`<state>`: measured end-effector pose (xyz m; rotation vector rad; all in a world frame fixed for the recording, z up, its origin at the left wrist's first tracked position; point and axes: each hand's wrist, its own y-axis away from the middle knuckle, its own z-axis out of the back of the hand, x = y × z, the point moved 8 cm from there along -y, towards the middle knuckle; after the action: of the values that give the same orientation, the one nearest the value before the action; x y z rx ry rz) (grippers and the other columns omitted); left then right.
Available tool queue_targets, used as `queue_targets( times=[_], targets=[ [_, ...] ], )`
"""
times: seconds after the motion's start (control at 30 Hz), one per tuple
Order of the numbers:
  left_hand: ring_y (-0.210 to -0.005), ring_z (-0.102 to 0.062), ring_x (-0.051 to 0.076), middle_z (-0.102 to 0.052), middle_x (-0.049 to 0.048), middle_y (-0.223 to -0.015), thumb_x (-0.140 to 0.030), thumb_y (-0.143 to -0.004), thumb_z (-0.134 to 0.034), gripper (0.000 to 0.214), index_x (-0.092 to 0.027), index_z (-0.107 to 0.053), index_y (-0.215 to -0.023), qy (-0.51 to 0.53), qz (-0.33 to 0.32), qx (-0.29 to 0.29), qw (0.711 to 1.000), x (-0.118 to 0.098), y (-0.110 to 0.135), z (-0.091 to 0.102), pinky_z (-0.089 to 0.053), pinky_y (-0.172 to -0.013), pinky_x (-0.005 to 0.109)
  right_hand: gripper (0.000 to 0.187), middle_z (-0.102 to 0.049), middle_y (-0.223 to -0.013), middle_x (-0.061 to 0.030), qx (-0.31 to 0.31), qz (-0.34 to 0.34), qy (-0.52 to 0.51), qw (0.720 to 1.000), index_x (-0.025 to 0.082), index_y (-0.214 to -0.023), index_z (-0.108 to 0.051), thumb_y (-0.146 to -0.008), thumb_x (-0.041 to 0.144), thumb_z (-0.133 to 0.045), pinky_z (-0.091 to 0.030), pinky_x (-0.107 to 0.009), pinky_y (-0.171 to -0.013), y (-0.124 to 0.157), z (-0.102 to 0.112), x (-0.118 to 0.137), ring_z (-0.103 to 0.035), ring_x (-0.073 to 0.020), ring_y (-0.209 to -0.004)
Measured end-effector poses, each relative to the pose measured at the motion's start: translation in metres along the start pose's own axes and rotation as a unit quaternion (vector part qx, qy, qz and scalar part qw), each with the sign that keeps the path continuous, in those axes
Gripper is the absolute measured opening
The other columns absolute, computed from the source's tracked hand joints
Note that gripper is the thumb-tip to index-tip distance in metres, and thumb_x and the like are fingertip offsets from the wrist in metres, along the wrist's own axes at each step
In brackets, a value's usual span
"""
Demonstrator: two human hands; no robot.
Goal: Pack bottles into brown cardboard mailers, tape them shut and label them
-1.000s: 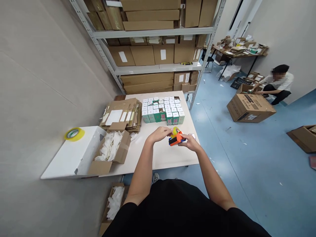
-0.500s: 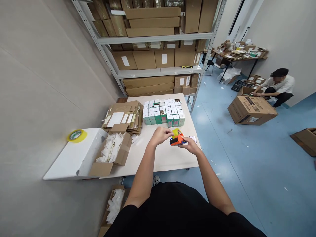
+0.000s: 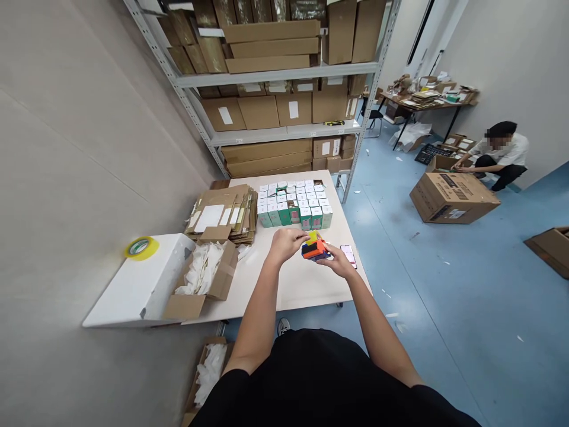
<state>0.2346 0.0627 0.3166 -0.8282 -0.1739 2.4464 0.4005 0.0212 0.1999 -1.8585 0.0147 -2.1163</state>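
Note:
My right hand (image 3: 339, 262) grips an orange, blue and black tape dispenser (image 3: 315, 251) above the table. A roll of yellow tape (image 3: 313, 237) sits in the dispenser. At the roll's left side, my left hand (image 3: 285, 242) is closed, thumb and fingertips pinched on the tape; how much tape lies between them is too small to make out. Just beyond the hands stand rows of small white and green boxes (image 3: 296, 204). A phone (image 3: 348, 256) with a lit screen lies beside my right hand.
Flattened cardboard (image 3: 208, 217) and an open carton (image 3: 224, 270) of white paper occupy the table's left. Another tape roll (image 3: 141, 248) rests on a white box (image 3: 128, 284). Shelving (image 3: 284, 74) rises behind. At right, a person (image 3: 502, 151) crouches by a large carton (image 3: 453, 197).
Both hands and the tape dispenser have shifted slightly left, and the dispenser has turned a little. More of the phone shows now. My left fingers stay at the tape roll.

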Motion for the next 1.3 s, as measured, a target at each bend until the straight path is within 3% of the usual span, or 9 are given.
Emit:
queue_targets(
  times=[0.2, 0.37, 0.6, 0.83, 1.03, 1.13, 1.3],
  targets=[
    [-0.092, -0.077, 0.021, -0.083, 0.0024, -0.098, -0.031, -0.097, -0.067, 0.019, -0.027, -0.085, -0.092, -0.001, -0.006, -0.021, 1.000, -0.005, 0.004, 0.017, -0.053, -0.077, 0.029, 0.055, -0.074, -0.129, -0.0068, -0.004, -0.008, -0.013, 1.000, 0.025, -0.128, -0.074, -0.079, 0.047, -0.085, -0.051, -0.045, -0.106, -0.001, -0.005, -0.006, -0.065, -0.0303, -0.119],
    [-0.089, -0.076, 0.021, -0.083, 0.0019, -0.093, -0.033, -0.098, -0.066, 0.020, -0.028, -0.084, -0.091, -0.066, -0.025, -0.042, 0.997, -0.016, 0.006, 0.036, -0.049, -0.071, 0.030, 0.062, -0.071, -0.136, -0.0069, 0.010, -0.021, -0.026, 0.999, 0.025, -0.133, -0.072, -0.078, 0.049, -0.086, -0.048, -0.047, -0.112, -0.002, -0.012, -0.014, -0.063, -0.0317, -0.127],
    [-0.081, -0.071, 0.020, -0.081, 0.0038, -0.086, -0.033, -0.100, -0.064, 0.022, -0.028, -0.084, -0.092, -0.131, -0.066, -0.084, 0.986, -0.033, 0.015, 0.043, -0.046, -0.067, 0.031, 0.065, -0.072, -0.137, -0.0058, 0.005, -0.012, -0.024, 1.000, 0.028, -0.136, -0.071, -0.077, 0.050, -0.087, -0.049, -0.050, -0.113, -0.004, -0.011, -0.002, -0.064, -0.0323, -0.126],
    [-0.082, -0.071, 0.020, -0.081, 0.0050, -0.089, -0.036, -0.103, -0.061, 0.026, -0.027, -0.084, -0.095, -0.145, -0.065, -0.146, 0.976, -0.038, 0.025, 0.056, -0.050, -0.071, 0.032, 0.063, -0.069, -0.141, -0.0062, 0.017, -0.012, -0.017, 1.000, 0.028, -0.136, -0.071, -0.079, 0.051, -0.086, -0.048, -0.047, -0.113, -0.004, -0.011, -0.004, -0.062, -0.0329, -0.129],
    [-0.097, -0.071, 0.023, -0.072, 0.0079, -0.136, -0.042, -0.104, -0.056, 0.031, -0.027, -0.083, -0.097, -0.161, -0.028, -0.205, 0.965, -0.022, 0.036, 0.052, -0.056, -0.081, 0.037, 0.062, -0.070, -0.138, -0.0104, -0.040, -0.017, -0.011, 0.999, 0.023, -0.138, -0.068, -0.083, 0.050, -0.081, -0.049, -0.048, -0.111, -0.003, -0.021, -0.017, -0.063, -0.0337, -0.128],
    [-0.102, -0.071, 0.025, -0.067, 0.0072, -0.145, -0.042, -0.105, -0.053, 0.031, -0.029, -0.082, -0.107, -0.145, 0.010, -0.218, 0.965, -0.007, 0.045, 0.042, -0.058, -0.089, 0.040, 0.062, -0.068, -0.140, -0.0111, -0.055, -0.021, -0.007, 0.998, 0.023, -0.140, -0.066, -0.085, 0.049, -0.078, -0.049, -0.048, -0.111, -0.002, -0.030, -0.023, -0.063, -0.0327, -0.127],
    [-0.120, -0.067, 0.030, -0.058, 0.0073, -0.154, -0.041, -0.104, -0.053, 0.032, -0.033, -0.076, -0.124, -0.105, 0.046, -0.185, 0.976, 0.009, 0.059, 0.027, -0.056, -0.102, 0.049, 0.062, -0.070, -0.136, -0.0106, -0.051, -0.039, -0.009, 0.998, 0.023, -0.141, -0.063, -0.085, 0.048, -0.075, -0.053, -0.047, -0.105, -0.010, -0.039, -0.030, -0.066, -0.0323, -0.120]
  ],
)
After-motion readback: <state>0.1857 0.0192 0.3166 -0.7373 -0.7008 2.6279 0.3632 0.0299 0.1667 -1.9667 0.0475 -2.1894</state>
